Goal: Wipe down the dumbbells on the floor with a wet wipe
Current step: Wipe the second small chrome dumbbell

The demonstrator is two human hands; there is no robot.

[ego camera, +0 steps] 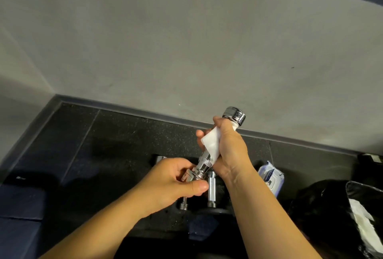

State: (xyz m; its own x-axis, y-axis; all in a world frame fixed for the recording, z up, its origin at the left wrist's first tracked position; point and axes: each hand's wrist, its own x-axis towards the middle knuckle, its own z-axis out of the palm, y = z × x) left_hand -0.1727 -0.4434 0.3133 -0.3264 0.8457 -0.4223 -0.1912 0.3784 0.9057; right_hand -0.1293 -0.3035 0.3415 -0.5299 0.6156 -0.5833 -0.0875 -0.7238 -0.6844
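Above the dark floor [116, 134] a chrome dumbbell bar [204, 163] is held tilted. Its lower end — seemingly the collar — is gripped by the left hand [176, 182]; the upper shaft is clasped by the right hand [232, 151] through a white wet wipe [211, 142].

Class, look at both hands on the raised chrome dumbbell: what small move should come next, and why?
Probably slide the right hand with the wipe down the dumbbell toward the left hand: the wipe is wrapped just below the upper end, the left hand grips the lower end, and the chrome between shows bare.
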